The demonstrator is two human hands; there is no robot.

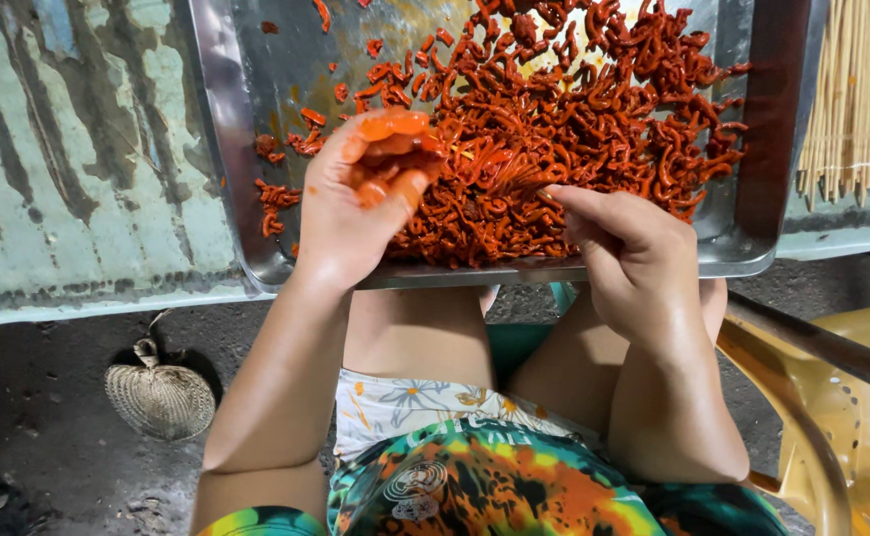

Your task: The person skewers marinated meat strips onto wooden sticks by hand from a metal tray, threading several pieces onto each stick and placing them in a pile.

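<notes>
A metal tray holds a heap of red, sauce-coated curled meat pieces. My left hand, smeared orange-red, is closed on a few of those pieces at the tray's near edge. My right hand pinches a thin wooden skewer whose tip points left into the pieces held by my left hand. The two hands are almost touching above the front rim of the tray.
A bundle of bare wooden skewers lies right of the tray. The tray rests on a worn painted table. A woven hand fan lies on the ground at left. A yellow plastic chair stands at right.
</notes>
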